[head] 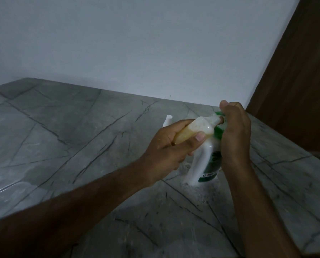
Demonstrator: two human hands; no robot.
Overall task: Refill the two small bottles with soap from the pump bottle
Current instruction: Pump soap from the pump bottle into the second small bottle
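Observation:
My left hand (171, 144) grips a small clear bottle (192, 130) tilted on its side; it holds yellowish soap and its mouth points right. The mouth sits at the green pump head (219, 113) of the white and green pump bottle (205, 164), which stands upright on the counter. My right hand (233, 131) is curled over the pump head from the right and hides most of it. Behind my left hand a second small white bottle (167, 120) stands on the counter, only its top showing.
The grey marble counter (81, 136) runs along a white wall (136, 43). Small wet specks lie around the pump bottle's base. A dark wooden panel (295, 90) rises at the right, beyond the counter's right edge.

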